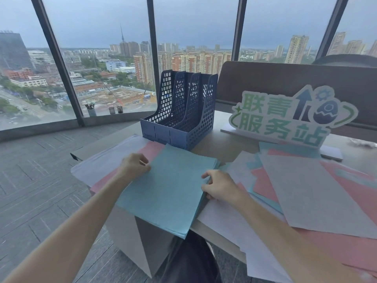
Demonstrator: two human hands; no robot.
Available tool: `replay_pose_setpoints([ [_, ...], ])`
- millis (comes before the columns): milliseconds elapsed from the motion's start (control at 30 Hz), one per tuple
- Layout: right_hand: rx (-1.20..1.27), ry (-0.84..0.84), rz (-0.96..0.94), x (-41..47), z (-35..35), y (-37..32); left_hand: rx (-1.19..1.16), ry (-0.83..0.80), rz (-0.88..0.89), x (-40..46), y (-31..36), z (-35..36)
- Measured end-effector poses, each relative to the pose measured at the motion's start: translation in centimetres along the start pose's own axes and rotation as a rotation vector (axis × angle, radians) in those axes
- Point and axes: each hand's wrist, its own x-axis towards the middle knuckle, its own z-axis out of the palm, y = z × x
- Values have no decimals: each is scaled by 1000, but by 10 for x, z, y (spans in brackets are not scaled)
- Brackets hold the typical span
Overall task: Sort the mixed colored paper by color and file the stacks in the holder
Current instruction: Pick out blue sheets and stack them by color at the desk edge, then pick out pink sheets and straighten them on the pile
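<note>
At table front edge, blue stack [167, 186] lies overhanging toward the person, long axis 11-to-5. Left hand [135, 163] at its 9 o'clock edge, fingers curled on the sheets; right hand [219, 185] at 3 o'clock, pinching the side edge. Holder [181, 111] sits empty at 12, just beyond. Mixed pile [306, 186] at 3. Both hands equally near; lift goes straight to 12.
</note>
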Motion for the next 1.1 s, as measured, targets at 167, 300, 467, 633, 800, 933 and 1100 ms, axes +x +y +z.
replay_pose_setpoints([
  [167, -44, 110, 6, -2, -22, 9, 115, 70, 122, -4, 13, 1],
  [300, 16, 194, 34, -10, -48, 28, 16, 62, 225, -13, 50, 19],
  [467, 59, 305, 114, -25, -88, 65, -47, -60, 345, -26, 105, 60],
  [633, -72, 416, 203, -49, -134, 115, -161, -308, 393, -49, 166, 112],
  [800, -380, 428, 445, -78, -171, 175, -399, -494, 312, -76, 219, 155],
  [933, -460, 351, 641, -95, -185, 205, -309, -619, 336, -89, 243, 184],
  [1100, -291, 450, 631, -102, -199, 228, -206, -647, 352, -90, 257, 210],
])
